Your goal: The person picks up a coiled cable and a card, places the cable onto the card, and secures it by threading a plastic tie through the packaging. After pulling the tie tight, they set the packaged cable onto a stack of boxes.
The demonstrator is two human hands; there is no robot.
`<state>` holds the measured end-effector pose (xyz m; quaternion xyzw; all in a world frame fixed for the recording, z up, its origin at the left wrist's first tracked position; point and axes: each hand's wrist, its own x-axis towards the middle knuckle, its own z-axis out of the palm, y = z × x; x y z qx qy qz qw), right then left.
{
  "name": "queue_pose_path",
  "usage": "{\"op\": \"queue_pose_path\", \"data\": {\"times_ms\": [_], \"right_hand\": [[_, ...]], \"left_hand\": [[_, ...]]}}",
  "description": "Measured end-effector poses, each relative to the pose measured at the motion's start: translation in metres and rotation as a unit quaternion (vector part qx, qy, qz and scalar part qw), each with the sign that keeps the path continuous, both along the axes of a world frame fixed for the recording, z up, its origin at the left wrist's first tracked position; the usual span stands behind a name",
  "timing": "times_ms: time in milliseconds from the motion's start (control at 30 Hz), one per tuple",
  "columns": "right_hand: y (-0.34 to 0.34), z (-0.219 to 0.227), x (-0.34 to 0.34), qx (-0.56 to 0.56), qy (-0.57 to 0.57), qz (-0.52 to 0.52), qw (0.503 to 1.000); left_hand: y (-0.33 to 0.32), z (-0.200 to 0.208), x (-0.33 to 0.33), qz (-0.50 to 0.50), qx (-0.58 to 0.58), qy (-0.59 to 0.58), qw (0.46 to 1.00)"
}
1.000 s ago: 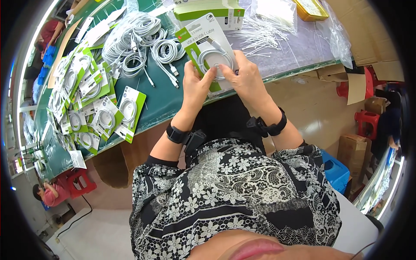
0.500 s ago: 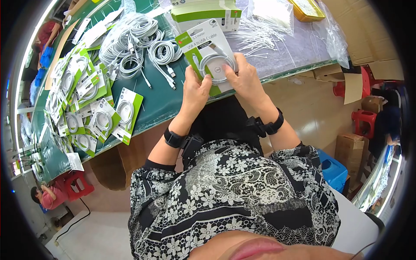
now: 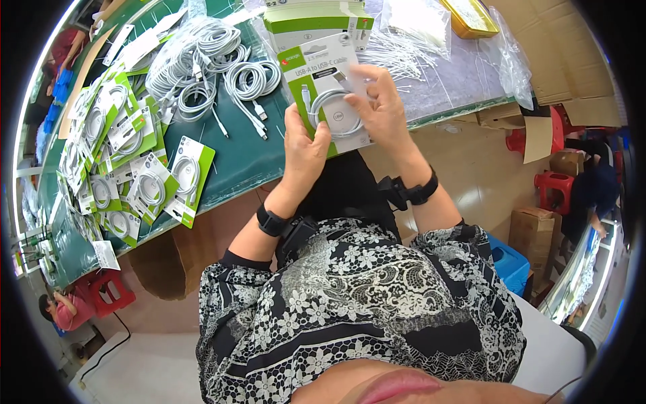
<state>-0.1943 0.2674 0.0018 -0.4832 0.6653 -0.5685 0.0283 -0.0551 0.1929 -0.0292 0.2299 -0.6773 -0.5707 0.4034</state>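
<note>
My left hand (image 3: 306,149) grips the lower left edge of a white and green packaging card (image 3: 336,57), thumb on its front. A coiled white cable (image 3: 313,111) lies on the card's lower half, around a round printed mark. At the card's right edge is my right hand (image 3: 385,114). Its thumb reaches over the card beside the coil, and its forefinger, smeared by motion, stands apart from the thumb in front of the card. The card is held tilted over the table's near edge. Just beyond it stands a stack of similar cards (image 3: 316,27).
Coiled white cables (image 3: 195,64) lie left of the stack. Farther left spreads a pile of carded cables (image 3: 149,185) on the green table (image 3: 245,158). Loose white zip ties (image 3: 404,55) and a yellow tray (image 3: 469,19) are at the right. A red stool (image 3: 555,190) stands beyond on the floor.
My right hand has loosened from the card's right edge, and its forefinger has come up in front. My left hand keeps its hold, with the card slightly turned.
</note>
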Motion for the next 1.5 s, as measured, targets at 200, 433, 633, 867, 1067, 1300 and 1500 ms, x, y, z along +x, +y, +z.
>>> {"op": "queue_pose_path", "data": {"times_ms": [200,433,633,867,1067,1300,1500], "right_hand": [[-0.005,0.027,-0.025,0.050,-0.073,0.192,0.977],[-0.004,0.014,-0.033,0.145,-0.059,0.257,0.954],[-0.006,0.013,-0.014,0.156,-0.131,0.197,0.959],[0.007,0.014,0.025,0.077,0.184,-0.058,0.978],[0.002,0.014,0.038,0.246,0.288,-0.085,0.922],[0.004,-0.010,0.041,0.238,0.313,-0.091,0.915],[0.009,-0.003,0.046,0.264,0.296,-0.078,0.915]], "left_hand": [[-0.020,0.001,0.007,-0.073,0.130,0.024,0.988],[-0.010,0.009,0.014,-0.070,0.225,0.058,0.970],[-0.009,0.001,0.013,-0.006,0.184,0.092,0.979],[-0.024,-0.003,0.007,0.060,0.107,0.106,0.987],[-0.008,-0.002,0.003,0.049,0.110,0.167,0.979],[-0.010,0.013,0.008,-0.057,0.345,0.200,0.915],[-0.018,-0.004,0.011,-0.057,0.327,0.179,0.926]]}}
